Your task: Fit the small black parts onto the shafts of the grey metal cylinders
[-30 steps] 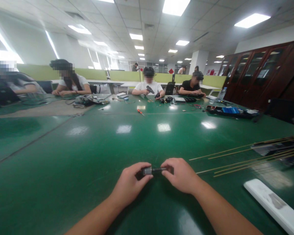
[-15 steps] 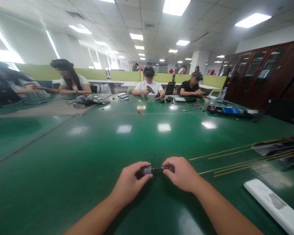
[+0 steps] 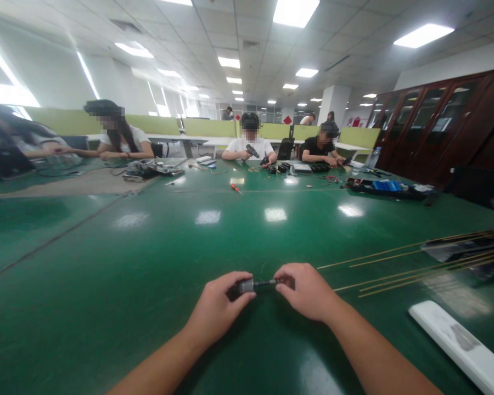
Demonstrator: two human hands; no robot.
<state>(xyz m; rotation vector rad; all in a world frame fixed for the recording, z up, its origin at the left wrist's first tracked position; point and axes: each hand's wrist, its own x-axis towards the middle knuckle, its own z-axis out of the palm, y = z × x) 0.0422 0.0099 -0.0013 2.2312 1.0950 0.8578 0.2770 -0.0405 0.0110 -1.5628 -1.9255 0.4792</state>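
Between my hands, just above the green table (image 3: pixel 168 241), lies a small grey cylinder with a thin dark shaft (image 3: pixel 247 286); it looks like a small motor. My left hand (image 3: pixel 218 304) is closed around the cylinder body, thumb below and fingers above. The shaft points right, roughly level. At its far end my right hand (image 3: pixel 307 291) is closed, thumb and fingertips pinching the tip. The fingers partly hide both ends of the part.
Several thin brass-coloured rods (image 3: pixel 395 280) lie on the right, near a white elongated case (image 3: pixel 456 340). Farther off are an orange screwdriver (image 3: pixel 236 188) and a black tray with blue parts (image 3: pixel 389 187). Across the table a person (image 3: pixel 249 144) holds a power drill (image 3: pixel 252 151).
My two hands and the grey part stay almost in place; the right fingertips shift slightly at the shaft's tip. The person in black at the far right moves their hands slightly.
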